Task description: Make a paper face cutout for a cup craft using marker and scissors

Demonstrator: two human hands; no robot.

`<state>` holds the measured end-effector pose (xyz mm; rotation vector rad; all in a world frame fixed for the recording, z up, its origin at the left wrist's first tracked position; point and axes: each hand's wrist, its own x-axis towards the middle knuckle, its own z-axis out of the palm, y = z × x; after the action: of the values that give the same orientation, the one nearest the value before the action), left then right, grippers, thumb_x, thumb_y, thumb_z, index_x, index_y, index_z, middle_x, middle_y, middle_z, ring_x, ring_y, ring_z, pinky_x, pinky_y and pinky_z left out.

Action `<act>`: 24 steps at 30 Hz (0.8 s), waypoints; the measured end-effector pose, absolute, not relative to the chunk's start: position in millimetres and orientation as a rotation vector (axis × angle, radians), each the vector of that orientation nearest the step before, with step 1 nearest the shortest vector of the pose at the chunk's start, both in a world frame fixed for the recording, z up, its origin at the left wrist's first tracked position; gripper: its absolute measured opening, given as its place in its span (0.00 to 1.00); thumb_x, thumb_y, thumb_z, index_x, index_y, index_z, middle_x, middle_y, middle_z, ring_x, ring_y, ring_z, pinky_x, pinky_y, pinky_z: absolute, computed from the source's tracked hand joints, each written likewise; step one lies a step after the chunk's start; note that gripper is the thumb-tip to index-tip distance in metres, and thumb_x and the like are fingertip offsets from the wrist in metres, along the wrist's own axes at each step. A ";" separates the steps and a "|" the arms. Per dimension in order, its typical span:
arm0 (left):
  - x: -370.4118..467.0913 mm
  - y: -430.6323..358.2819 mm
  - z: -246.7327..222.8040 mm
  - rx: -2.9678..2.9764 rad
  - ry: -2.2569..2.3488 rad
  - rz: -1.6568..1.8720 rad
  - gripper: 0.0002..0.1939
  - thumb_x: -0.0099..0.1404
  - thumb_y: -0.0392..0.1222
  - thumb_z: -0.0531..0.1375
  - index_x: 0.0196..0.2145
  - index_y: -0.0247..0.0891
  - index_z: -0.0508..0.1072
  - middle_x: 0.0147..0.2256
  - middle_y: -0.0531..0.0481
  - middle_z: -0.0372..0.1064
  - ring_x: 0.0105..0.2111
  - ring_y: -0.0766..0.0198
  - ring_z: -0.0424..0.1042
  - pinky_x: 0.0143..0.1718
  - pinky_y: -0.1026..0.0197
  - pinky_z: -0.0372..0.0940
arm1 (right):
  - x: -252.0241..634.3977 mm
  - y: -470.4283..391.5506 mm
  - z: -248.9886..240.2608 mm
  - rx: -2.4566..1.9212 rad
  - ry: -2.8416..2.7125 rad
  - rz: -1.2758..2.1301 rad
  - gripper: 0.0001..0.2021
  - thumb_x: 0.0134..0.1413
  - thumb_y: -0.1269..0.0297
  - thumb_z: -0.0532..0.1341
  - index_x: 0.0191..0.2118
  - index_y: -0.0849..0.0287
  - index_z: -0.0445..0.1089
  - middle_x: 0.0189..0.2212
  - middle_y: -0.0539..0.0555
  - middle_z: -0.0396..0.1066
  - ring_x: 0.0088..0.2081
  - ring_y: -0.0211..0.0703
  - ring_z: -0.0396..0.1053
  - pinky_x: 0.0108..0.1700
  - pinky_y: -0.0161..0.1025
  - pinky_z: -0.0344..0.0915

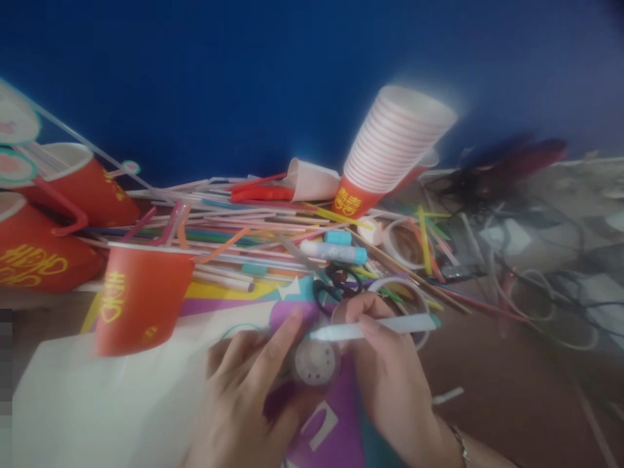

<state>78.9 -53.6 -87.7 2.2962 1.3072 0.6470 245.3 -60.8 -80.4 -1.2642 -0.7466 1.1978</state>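
My right hand [385,364] is closed around a white marker [375,328] with a teal end. The marker points left, its tip just above a small round white disc [316,361] with several dark dots. My left hand [253,383] curves round the disc from the left, index finger stretched past its upper side and thumb bent below it; blur partly hides the contact. Beneath lies a purple printed sheet [348,403]. Black-handled scissors [324,296] and a roll of clear tape [422,305] lie just beyond my right hand.
Red paper cups [146,299] holding straws stand at left. A tall stack of paper cups [394,149] leans at the back. Many coloured straws [273,224], a glue stick [334,251] and another tape roll [404,244] litter the middle. Cables [550,292] lie right. White paper [97,403] covers the front left.
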 end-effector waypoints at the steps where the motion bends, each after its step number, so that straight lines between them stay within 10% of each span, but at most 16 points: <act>1: 78.5 -53.6 -87.8 2.301 1.294 0.639 0.40 0.59 0.41 0.59 0.64 0.50 0.44 0.40 0.53 0.75 0.38 0.57 0.69 0.39 0.54 0.59 | 245.2 -61.3 -80.5 -1.278 -0.750 1.188 0.08 0.55 0.59 0.53 0.29 0.54 0.62 0.21 0.49 0.60 0.23 0.41 0.59 0.26 0.39 0.58; 24: 78.2 -52.0 -91.2 2.374 1.337 0.610 0.33 0.60 0.47 0.58 0.61 0.47 0.53 0.37 0.51 0.75 0.37 0.56 0.70 0.41 0.53 0.61 | 243.3 -64.7 -79.4 -1.204 -0.581 1.251 0.06 0.54 0.60 0.59 0.30 0.54 0.67 0.26 0.50 0.65 0.27 0.40 0.62 0.29 0.37 0.60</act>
<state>78.2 -52.0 -91.2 2.3742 1.3370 0.6101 243.3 -64.7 -79.4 -1.2043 -0.5808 1.2513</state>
